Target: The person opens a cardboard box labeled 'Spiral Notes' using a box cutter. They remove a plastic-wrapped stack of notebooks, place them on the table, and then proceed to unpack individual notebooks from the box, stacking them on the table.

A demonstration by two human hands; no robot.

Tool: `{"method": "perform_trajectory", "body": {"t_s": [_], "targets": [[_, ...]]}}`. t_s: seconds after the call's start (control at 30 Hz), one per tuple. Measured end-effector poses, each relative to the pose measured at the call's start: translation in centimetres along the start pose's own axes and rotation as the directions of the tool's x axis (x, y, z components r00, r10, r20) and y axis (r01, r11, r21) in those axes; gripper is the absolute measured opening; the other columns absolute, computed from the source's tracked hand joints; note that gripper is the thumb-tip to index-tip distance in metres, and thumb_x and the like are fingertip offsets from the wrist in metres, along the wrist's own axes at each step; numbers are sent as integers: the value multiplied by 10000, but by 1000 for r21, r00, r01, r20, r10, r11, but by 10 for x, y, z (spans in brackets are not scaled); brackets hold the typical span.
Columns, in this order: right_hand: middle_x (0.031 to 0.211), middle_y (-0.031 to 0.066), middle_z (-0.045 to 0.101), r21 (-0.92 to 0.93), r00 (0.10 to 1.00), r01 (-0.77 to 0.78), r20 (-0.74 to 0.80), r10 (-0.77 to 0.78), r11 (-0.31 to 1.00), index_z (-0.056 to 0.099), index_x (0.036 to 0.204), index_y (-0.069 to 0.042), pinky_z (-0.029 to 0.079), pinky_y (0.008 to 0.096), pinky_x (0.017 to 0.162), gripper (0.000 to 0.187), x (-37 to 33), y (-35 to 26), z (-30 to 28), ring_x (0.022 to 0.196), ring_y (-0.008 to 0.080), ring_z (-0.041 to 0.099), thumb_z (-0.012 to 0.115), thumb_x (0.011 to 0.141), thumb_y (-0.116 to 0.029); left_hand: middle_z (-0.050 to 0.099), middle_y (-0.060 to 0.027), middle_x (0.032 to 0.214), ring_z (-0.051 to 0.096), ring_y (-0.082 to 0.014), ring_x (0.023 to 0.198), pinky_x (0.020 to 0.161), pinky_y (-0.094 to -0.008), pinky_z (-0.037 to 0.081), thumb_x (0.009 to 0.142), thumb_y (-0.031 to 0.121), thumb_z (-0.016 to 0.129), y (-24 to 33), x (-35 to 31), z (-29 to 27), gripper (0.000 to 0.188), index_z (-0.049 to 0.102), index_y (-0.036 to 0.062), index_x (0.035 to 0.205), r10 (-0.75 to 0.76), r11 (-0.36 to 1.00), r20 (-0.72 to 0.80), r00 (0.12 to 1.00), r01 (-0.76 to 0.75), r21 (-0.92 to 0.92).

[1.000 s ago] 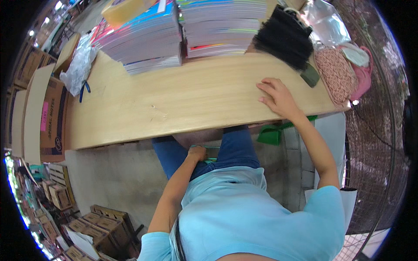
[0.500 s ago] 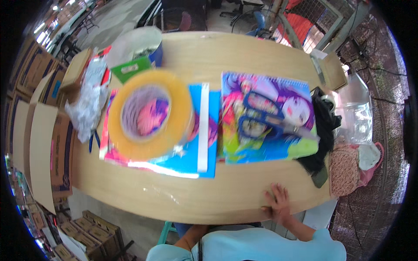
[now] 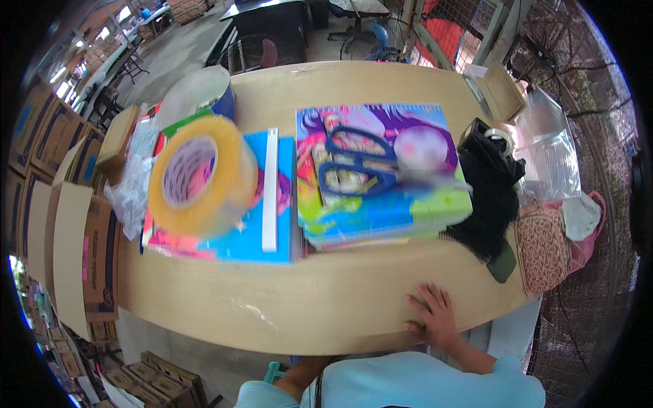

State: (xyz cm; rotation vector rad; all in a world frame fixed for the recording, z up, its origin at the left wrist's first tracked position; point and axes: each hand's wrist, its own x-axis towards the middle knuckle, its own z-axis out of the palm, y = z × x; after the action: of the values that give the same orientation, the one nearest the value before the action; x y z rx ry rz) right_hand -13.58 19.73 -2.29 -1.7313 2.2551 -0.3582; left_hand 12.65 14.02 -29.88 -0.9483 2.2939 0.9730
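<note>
My right hand [image 3: 435, 317] rests on the near edge of the wooden table [image 3: 360, 292], fingers spread and holding nothing. Only the forearm [image 3: 304, 375] shows on my left side; the hand is hidden past the table's edge. Beyond my right hand lies a stack of colourful spiral-bound notebooks [image 3: 381, 221], with blue-handled scissors [image 3: 360, 163] on top, their blades blurred. To the left is a second stack of bright printed covers [image 3: 224, 246]. A large roll of clear yellowish tape [image 3: 235, 173] and a white strip [image 3: 270, 197] lie on it.
A round blue-sided container [image 3: 223, 102] and crumpled plastic [image 3: 129, 200] stand far left, beside cardboard boxes [image 3: 71, 251]. On the right are a tape dispenser [image 3: 479, 139], black cloth [image 3: 479, 204], clear plastic sheets [image 3: 547, 153] and a patterned pouch [image 3: 544, 255].
The view has shifted, so the stacks, tape roll and scissors appear further left. My right hand stays on the table edge in nearly the same pose.
</note>
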Motion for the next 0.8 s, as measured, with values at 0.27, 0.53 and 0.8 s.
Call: {"method": "perform_trajectory", "body": {"t_s": [0.27, 0.53, 0.8], "targets": [[1343, 179, 397, 949, 955, 50, 45, 293, -310, 250, 1391, -33, 330, 454, 1031, 687, 30, -21, 0, 1263, 301, 380, 578, 888, -366, 578, -180, 1189, 561, -279, 1100, 965, -381, 421, 933, 297, 501, 44, -171, -254, 450, 470, 24, 1290, 603, 476, 25, 797, -335, -813], [1416, 339, 101, 585, 923, 133, 220, 314, -800, -175, 1390, 26, 221, 551, 1079, 1281, 145, -74, 22, 1324, 467, 198, 675, 678, -615, 143, -112, 1507, 103, -369, 1379, 1021, -696, 109, 689, 753, 538, 44, -70, -363, 1027, 161, 188, 1460, -433, -544, -522, 735, -675, -499], [1432, 280, 112, 563, 889, 262, 174, 423, -784, -136, 1388, 38, 260, 579, 1051, 1270, 150, -84, 3, 1314, 502, 163, 729, 673, -557, 34, -116, 1526, 18, -410, 1381, 938, -771, 69, 701, 759, 528, 53, -64, -392, 1040, 108, 194, 1466, -343, -502, -576, 742, -663, -555]]}}
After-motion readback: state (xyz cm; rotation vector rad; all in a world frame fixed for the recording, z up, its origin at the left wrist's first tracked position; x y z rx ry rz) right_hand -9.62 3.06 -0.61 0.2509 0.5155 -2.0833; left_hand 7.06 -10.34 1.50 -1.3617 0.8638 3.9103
